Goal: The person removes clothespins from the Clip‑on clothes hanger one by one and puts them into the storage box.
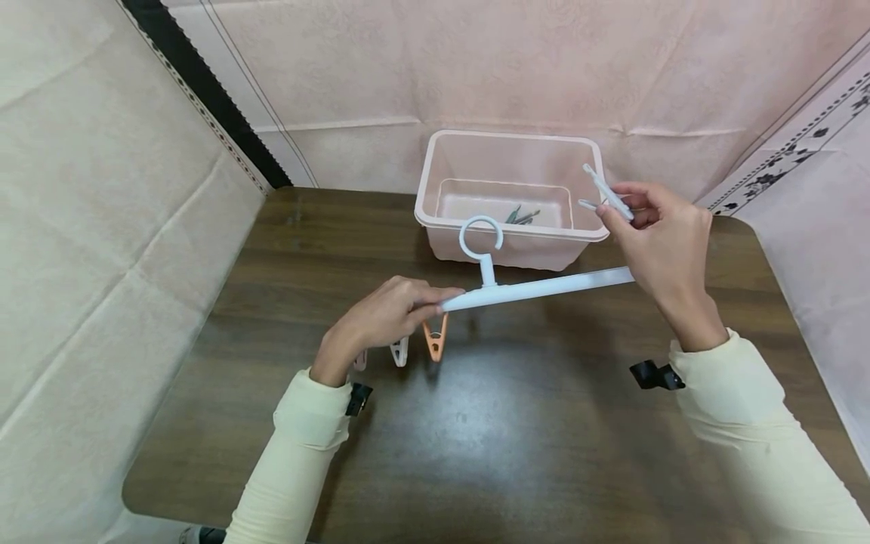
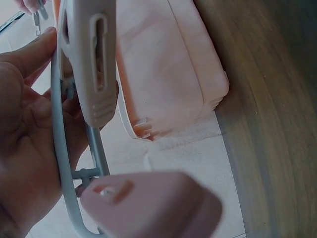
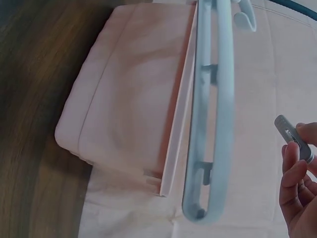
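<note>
My left hand [image 1: 384,313] grips the left part of a pale blue clothes hanger [image 1: 544,289], its hook pointing up. An orange clothespin [image 1: 435,340], a white clothespin [image 1: 399,352] and a pink clothespin [image 1: 360,361] hang from the hanger's left side, partly behind that hand. Up close in the left wrist view are the whitish clothespin [image 2: 96,64] and the pink clothespin [image 2: 153,204]. My right hand [image 1: 669,242] pinches a pale blue-grey clothespin [image 1: 608,193] between thumb and fingers, above the hanger's right end. In the right wrist view this end of the hanger [image 3: 225,124] carries no clothespin.
Behind the hanger stands a pink plastic bin [image 1: 503,245] with several small greyish clothespins [image 1: 523,217] on its floor. It sits at the back of a dark wooden table [image 1: 476,453], against cloth-covered walls [image 1: 340,68].
</note>
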Demonstrator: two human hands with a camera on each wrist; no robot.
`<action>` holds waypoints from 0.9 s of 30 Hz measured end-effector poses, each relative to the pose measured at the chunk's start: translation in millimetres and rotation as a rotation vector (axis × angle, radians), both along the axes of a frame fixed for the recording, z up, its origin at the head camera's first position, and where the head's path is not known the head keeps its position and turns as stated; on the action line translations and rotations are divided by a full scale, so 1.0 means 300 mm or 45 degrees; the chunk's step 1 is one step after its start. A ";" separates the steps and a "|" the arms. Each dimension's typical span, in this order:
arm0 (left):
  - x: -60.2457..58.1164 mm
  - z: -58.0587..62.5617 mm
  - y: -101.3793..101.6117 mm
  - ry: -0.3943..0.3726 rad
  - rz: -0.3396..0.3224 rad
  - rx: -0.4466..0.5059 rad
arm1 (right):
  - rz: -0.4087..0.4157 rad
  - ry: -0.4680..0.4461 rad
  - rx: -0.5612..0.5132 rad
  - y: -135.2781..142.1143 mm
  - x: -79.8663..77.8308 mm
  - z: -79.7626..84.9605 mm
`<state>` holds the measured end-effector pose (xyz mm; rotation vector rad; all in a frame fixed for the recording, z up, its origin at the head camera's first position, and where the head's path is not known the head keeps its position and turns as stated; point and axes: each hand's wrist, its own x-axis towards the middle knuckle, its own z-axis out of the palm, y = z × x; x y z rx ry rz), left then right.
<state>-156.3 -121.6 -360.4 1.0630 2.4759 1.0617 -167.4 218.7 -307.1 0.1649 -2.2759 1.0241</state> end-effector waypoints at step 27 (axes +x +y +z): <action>-0.003 -0.018 -0.009 -0.031 0.021 -0.003 | -0.014 -0.207 0.057 0.026 -0.152 -0.072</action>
